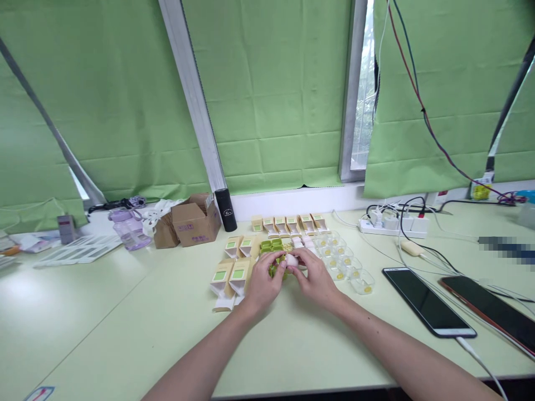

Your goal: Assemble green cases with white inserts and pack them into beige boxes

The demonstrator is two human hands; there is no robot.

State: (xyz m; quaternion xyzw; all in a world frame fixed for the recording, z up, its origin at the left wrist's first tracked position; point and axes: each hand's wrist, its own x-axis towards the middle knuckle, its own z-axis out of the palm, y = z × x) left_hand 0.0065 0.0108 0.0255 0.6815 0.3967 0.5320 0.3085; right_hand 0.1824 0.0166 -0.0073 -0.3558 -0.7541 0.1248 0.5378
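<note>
My left hand and my right hand meet over the middle of the table, fingers closed around a small pinkish-white rounded piece. What it is made of is too small to tell. Just behind the fingers sit small green cups, partly hidden by my left hand. Similar pale pink pieces lie beyond my right hand. Rows of clear plastic cups with yellow round spots stand right of it. Left of my left hand, small open cardboard boxes with green labels are lined up.
More small boxes form a row near the wall. A black cylinder, a brown carton and a purple bottle stand back left. At right lie two phones, a power strip and loose cables.
</note>
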